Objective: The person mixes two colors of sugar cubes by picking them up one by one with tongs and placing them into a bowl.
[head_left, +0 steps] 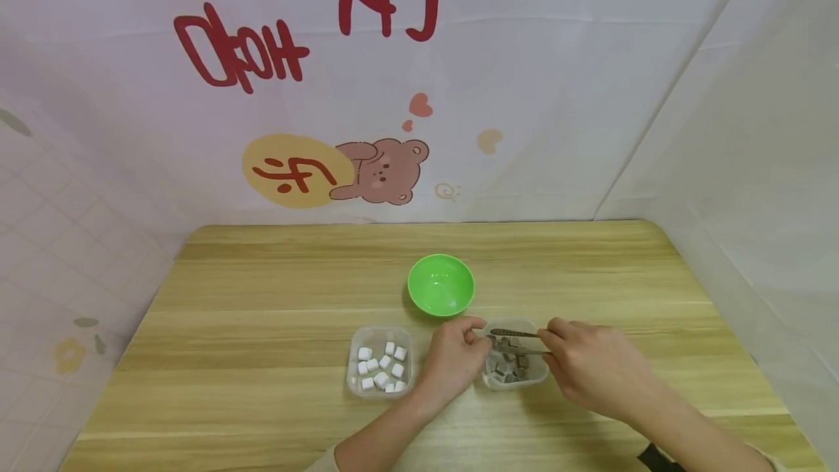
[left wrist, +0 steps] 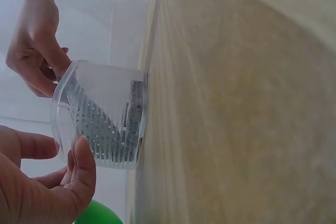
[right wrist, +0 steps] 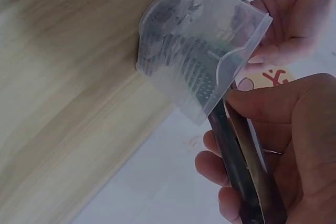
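My right hand (head_left: 593,366) grips metal tongs (right wrist: 247,166) by their arms. The tongs' perforated ends reach down inside a clear plastic container (left wrist: 107,74), apart from each other among dark grey cubes (head_left: 521,372) at the bottom. At that container's left rim, my left hand (head_left: 455,359) pinches the wall between thumb and fingers, as the left wrist view shows. Behind the left hand stands a green bowl (head_left: 441,286), with nothing inside it. Left of the hand is a second clear container (head_left: 352,374) holding several white cubes (head_left: 381,380).
All of this rests on a wood-grain table (head_left: 262,275). A printed white backdrop (head_left: 557,79) rises at the table's far edge, with pale hangings on both sides. Something black (head_left: 658,457) shows under the right forearm at the bottom edge.
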A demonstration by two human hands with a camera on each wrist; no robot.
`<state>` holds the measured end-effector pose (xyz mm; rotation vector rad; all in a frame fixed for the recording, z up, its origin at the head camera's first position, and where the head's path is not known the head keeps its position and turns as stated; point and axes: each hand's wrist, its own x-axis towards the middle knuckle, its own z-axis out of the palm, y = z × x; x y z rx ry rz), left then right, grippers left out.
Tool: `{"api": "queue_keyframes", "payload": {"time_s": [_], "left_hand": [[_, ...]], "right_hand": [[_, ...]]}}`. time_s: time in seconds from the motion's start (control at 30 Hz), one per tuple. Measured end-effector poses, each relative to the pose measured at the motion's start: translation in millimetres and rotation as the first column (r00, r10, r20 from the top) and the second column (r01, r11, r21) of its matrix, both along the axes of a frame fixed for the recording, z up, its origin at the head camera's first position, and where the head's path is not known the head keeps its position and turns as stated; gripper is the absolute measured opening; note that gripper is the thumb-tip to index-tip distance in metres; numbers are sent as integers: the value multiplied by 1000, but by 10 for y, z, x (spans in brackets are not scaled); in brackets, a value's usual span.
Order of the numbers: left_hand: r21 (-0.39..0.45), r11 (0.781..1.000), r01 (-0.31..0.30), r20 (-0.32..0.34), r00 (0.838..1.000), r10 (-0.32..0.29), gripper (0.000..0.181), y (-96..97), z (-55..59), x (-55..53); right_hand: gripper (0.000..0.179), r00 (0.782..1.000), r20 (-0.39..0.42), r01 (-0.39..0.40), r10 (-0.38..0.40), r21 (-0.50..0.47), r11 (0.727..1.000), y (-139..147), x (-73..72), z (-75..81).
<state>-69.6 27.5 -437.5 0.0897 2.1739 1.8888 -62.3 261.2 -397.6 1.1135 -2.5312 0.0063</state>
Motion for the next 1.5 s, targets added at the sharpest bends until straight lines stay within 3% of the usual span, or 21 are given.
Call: {"api": "queue_keyframes", "payload": {"time_s": [0.37,0.6,0.77,0.83,1.2,1.37,1.5], "left_hand": [[6,1000,5,4,1000,-5,41,-2,13,16],[-1,1000,0,3,1000,0,40,-3,9,6],[-1,1000,-4,5,1000,4,40,0,9,0],[-1,1000,-5,7,1000,5,40,-1,10,0],[3,1000,2,12,1000,-2,41,-5,20,5],[5,1000,1,16,1000,-1,41,-6,15,9],[14,1000,7,24,1000,-7,41,-7,15,9]], "right_hand": [[20,1000,-2,-28,28,9,1000,-49,-10,-32],[17,999,-19,-43,42,-39,998,9,2,-37],[61,999,-33,-17,14,-87,996,64,33,1],[68,999,-33,-7,3,-107,994,91,49,23],[55,999,16,31,-28,-282,959,255,68,200],[53,999,17,41,-37,-310,950,250,-7,240],[41,998,35,65,-58,-303,951,203,-104,243]]}}
